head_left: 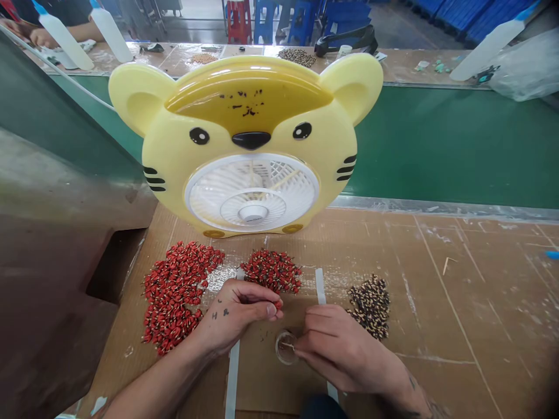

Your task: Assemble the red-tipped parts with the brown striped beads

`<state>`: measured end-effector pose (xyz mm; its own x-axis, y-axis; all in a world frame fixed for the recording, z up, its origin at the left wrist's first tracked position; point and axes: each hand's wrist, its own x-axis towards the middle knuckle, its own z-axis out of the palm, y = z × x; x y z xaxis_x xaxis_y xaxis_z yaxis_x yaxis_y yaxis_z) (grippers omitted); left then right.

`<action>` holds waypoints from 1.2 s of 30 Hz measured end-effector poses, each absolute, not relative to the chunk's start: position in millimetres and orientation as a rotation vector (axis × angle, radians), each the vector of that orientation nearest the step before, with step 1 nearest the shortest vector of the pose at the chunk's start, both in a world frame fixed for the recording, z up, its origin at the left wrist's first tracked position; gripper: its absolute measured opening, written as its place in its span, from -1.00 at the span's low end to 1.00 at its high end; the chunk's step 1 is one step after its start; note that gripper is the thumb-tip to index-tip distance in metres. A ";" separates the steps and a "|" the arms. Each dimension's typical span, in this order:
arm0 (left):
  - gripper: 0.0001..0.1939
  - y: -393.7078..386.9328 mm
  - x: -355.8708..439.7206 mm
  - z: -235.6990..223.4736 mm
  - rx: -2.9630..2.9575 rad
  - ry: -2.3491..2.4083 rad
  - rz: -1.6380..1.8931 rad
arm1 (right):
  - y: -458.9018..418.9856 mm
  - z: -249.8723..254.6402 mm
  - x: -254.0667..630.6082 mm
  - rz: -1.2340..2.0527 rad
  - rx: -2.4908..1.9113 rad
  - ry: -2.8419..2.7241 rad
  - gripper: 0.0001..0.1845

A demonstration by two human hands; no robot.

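Note:
My left hand [238,311] rests on the cardboard-covered bench, fingers curled with thumb pressed to the fingertips beside the middle pile of small red parts [271,270]; whether a part sits in the pinch is hidden. My right hand [338,346] is closed in a pinch on a thin pin-like piece whose tip touches a small clear round cup [286,347]. A larger heap of red parts [177,294] lies left of my left hand. A pile of dark brown-and-cream parts [371,305] lies just beyond my right hand.
A yellow tiger-faced fan [248,145] stands upright at the back of the bench. Behind it runs a green conveyor belt [454,145]. White squeeze bottles [111,32] and another person's hands [41,38] are across the belt. A gap [113,265] opens at the bench's left edge.

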<state>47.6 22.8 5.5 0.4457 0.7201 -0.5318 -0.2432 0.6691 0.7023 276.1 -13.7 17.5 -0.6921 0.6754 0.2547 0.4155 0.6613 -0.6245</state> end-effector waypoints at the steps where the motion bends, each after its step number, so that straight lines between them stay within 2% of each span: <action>1: -0.83 22.8 47.7 5.5 0.598 0.933 0.646 | -13.8 19.4 279.2 0.781 -0.865 -2.332 -0.78; 5: -0.87 24.1 48.0 8.2 0.715 0.989 0.609 | -16.3 25.6 287.6 0.860 -0.942 -1.908 -0.91; 9: -0.91 24.2 48.9 12.3 0.870 1.057 0.546 | -20.5 23.8 284.9 0.807 -1.005 -1.732 -0.86; 18: -0.91 25.5 51.1 19.7 1.047 1.045 0.460 | -20.9 18.0 280.5 0.778 -1.029 -1.775 -0.85; 30: -0.90 23.7 50.1 16.3 0.915 1.024 0.460 | -19.8 20.2 281.8 0.761 -1.051 -1.748 -0.90; 36: -0.89 24.8 48.2 14.0 0.881 1.020 0.515 | -12.7 20.7 284.4 0.914 -0.957 -2.187 -0.85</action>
